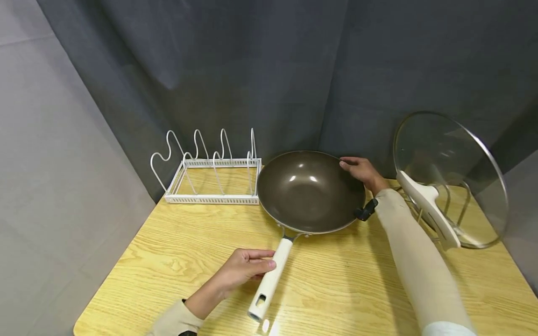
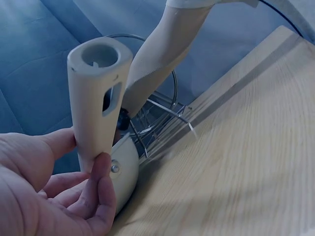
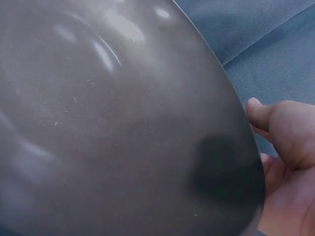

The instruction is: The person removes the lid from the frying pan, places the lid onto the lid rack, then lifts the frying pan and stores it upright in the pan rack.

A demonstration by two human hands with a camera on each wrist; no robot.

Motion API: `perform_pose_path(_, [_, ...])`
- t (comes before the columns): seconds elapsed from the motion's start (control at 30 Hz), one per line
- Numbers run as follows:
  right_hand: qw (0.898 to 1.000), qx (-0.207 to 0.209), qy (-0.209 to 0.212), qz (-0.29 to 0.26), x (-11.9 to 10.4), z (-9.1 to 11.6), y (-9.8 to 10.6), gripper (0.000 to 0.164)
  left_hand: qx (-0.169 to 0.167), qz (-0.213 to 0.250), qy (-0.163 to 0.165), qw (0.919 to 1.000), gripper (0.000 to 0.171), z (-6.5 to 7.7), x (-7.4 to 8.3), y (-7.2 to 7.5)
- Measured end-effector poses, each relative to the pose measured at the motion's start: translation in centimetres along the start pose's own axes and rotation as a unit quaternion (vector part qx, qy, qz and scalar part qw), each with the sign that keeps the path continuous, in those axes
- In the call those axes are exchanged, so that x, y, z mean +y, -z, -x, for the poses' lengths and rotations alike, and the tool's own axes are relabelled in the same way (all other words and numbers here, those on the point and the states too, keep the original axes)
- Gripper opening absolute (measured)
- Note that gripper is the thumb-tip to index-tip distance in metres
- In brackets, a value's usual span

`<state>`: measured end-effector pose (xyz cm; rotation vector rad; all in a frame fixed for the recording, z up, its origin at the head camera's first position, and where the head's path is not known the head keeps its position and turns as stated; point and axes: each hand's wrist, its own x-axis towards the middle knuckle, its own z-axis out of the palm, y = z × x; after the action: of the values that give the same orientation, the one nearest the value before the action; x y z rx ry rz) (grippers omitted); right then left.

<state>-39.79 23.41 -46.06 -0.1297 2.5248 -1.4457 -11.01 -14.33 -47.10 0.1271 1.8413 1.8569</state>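
A wok (image 1: 311, 191) with a brown inside and a long cream handle (image 1: 273, 275) is in the middle of the head view, its handle towards me. My left hand (image 1: 244, 270) pinches that handle between thumb and fingers, seen close up in the left wrist view. At the wok's far right rim, my right hand (image 1: 362, 171) holds the edge. In the right wrist view the right thumb (image 3: 261, 114) lies against the rim from outside, while the other fingers are partly hidden behind the wok's wall.
A white wire rack (image 1: 212, 198) with upright loops stands left of the wok. On the right, a large glass lid (image 1: 454, 140) with a cream handle leans in a metal stand (image 1: 462, 200). Dark curtain (image 1: 260, 74) hangs behind the wooden table (image 1: 168, 266).
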Motion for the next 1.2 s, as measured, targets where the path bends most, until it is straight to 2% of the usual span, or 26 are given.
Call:
perform_pose_path(0.2, [1.0,-0.014,-0.01,0.01,-0.5,-0.6,0.0,0.058,0.013,0.023,-0.003,0.9997,0.051,0.5,-0.2,-1.8])
perform_pose_path(0.3, [0.999,-0.014,-0.008,0.033,-0.8,-0.5,0.2,0.06,0.013,0.035,-0.002,0.9993,0.052,0.5,-0.3,-2.7])
perform_pose_path(0.4, [0.997,0.005,0.001,0.08,-1.4,-0.2,0.5,0.061,0.01,0.053,-0.001,0.9986,0.053,0.5,-0.4,-3.5])
perform_pose_path(0.53, [0.989,0.036,0.017,0.14,-2.7,0.4,0.8,0.062,-0.013,0.071,-0.005,0.9974,0.055,0.4,-0.4,-4.4])
perform_pose_path(0.7, [0.985,0.05,0.033,0.161,-5.1,1.7,0.6,0.065,-0.027,0.077,-0.014,0.9966,0.056,0.6,-0.4,-4.8])
perform_pose_path(1.0, [0.985,0.074,0.066,0.141,-8.2,5.7,0.1,0.063,-0.04,0.092,-0.019,0.9948,0.053,0.9,-0.5,-5.1])
perform_pose_path(1.1, [0.989,0.061,0.071,0.113,-8.9,7.4,-0.1,0.064,-0.039,0.093,-0.015,0.9949,0.054,1.0,-0.4,-5.2])
perform_pose_path(1.2, [0.995,0.031,0.07,0.06,-9.4,9.2,-0.4,0.067,-0.032,0.088,-0.008,0.9956,0.054,1.1,-0.5,-5.4])
